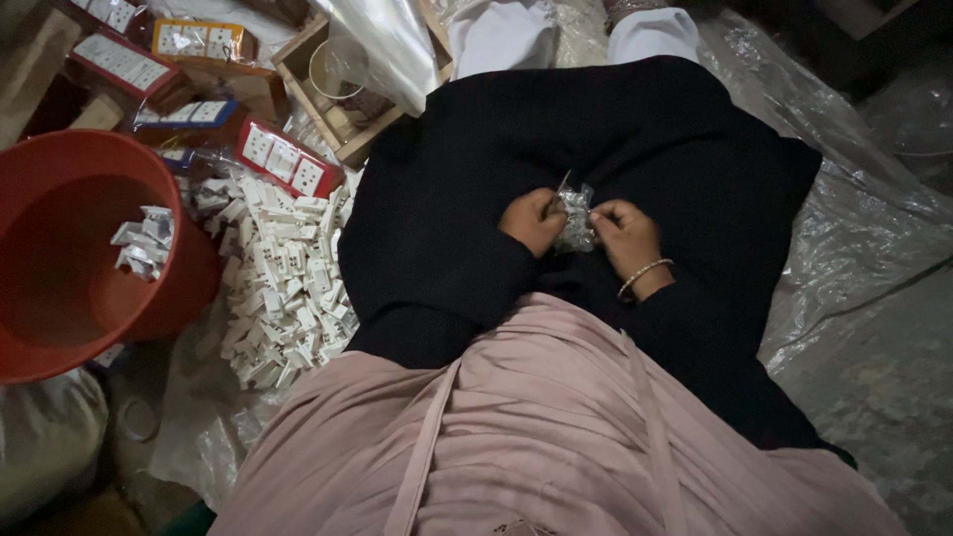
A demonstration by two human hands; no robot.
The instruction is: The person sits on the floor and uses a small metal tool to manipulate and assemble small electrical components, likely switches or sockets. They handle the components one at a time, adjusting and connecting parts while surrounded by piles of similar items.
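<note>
From the head camera I see both hands meet over the black-clad lap: the left hand (533,220) and right hand (623,236) (a thin bangle on its wrist) each pinch a side of a small crinkled clear plastic packet (576,216). Toward the floor's left edge lies a heap of small white plastic parts (283,278), just beside a red plastic bucket (60,258) holding a few more.

One red tub (60,258), two hands, one clear packet (576,218).
</note>
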